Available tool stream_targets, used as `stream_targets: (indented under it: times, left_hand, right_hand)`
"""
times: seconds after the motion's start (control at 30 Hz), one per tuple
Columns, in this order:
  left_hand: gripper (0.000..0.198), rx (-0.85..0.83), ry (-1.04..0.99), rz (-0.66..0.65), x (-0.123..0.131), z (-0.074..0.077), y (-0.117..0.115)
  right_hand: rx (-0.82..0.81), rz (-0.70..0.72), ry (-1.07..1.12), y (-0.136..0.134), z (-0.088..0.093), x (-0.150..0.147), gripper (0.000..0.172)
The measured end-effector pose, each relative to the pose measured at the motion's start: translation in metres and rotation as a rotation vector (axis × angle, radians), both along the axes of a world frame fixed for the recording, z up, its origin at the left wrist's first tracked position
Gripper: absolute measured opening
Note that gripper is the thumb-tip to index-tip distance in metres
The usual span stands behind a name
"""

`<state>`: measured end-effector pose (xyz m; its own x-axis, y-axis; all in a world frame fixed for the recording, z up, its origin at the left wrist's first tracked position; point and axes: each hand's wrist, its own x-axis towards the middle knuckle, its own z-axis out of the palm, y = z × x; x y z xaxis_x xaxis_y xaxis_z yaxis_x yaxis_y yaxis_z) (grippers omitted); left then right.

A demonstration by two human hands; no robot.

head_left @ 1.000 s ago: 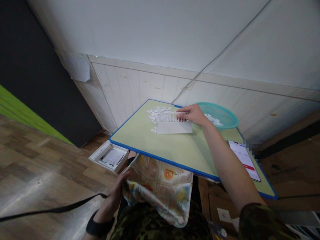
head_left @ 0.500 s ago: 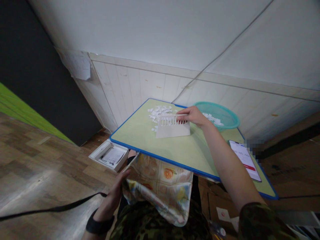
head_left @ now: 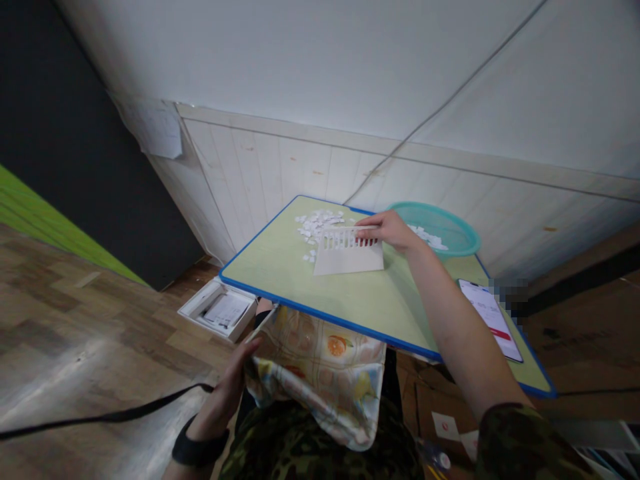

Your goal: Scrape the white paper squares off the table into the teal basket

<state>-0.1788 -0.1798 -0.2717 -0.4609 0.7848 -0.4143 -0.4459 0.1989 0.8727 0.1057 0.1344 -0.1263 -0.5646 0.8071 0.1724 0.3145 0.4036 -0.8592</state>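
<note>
My right hand (head_left: 387, 230) is closed on a white slotted piece (head_left: 349, 260), gripping its upper right edge with fingers over the slots. The piece has a plain lower part and a row of upright slots along its top; its far side is hidden. Just behind it, small white scraps (head_left: 317, 223) lie in a loose pile on the green table (head_left: 280, 267). Below the table's front edge, my left hand (head_left: 233, 380) is closed at the left edge of a fruit-patterned cloth (head_left: 325, 373) over my lap. Most of its fingers are hidden by the cloth.
A turquoise mesh basket (head_left: 463, 233) with more white scraps stands at the table's back right. A phone (head_left: 490, 320) lies near the right edge. An open white box (head_left: 217, 310) is below the table's left corner. A cable (head_left: 440, 110) runs down the wall.
My right hand has shifted slightly right with the slotted piece. The left hand and the cloth look nearly the same.
</note>
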Motion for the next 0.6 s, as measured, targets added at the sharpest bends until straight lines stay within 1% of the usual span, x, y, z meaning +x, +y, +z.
stream_targets:
  times: [0.1,0.2,0.27,0.37,0.47,0.53,0.6]
  left_hand:
    - [0.031,0.012,-0.001,0.003,0.004,0.006,0.002]
    - [0.034,0.028,0.002,-0.007,0.006,0.010,0.002]
    - [0.034,0.025,0.012,-0.003,0.006,0.010,0.001]
    - [0.030,0.037,0.059,-0.001,0.002,0.008,0.000]
    - [0.027,0.040,0.081,-0.028,-0.003,0.002,-0.002]
    - [0.027,0.012,0.075,-0.030,-0.006,-0.001,-0.003]
    - [0.030,0.009,0.072,-0.026,-0.007,-0.002,-0.004]
  right_hand:
    - [0.030,-0.082,0.014,0.006,-0.002,0.006,0.057]
    - [0.020,-0.078,0.033,0.008,-0.005,0.004,0.056]
    - [0.003,-0.057,0.061,0.004,-0.005,-0.001,0.056]
    - [-0.040,0.017,0.072,-0.006,-0.002,-0.010,0.055]
    - [-0.065,0.089,0.024,-0.012,0.000,-0.015,0.052]
    - [-0.067,0.084,-0.002,-0.009,-0.001,-0.012,0.052]
    - [-0.073,0.047,-0.014,-0.003,-0.003,-0.004,0.054]
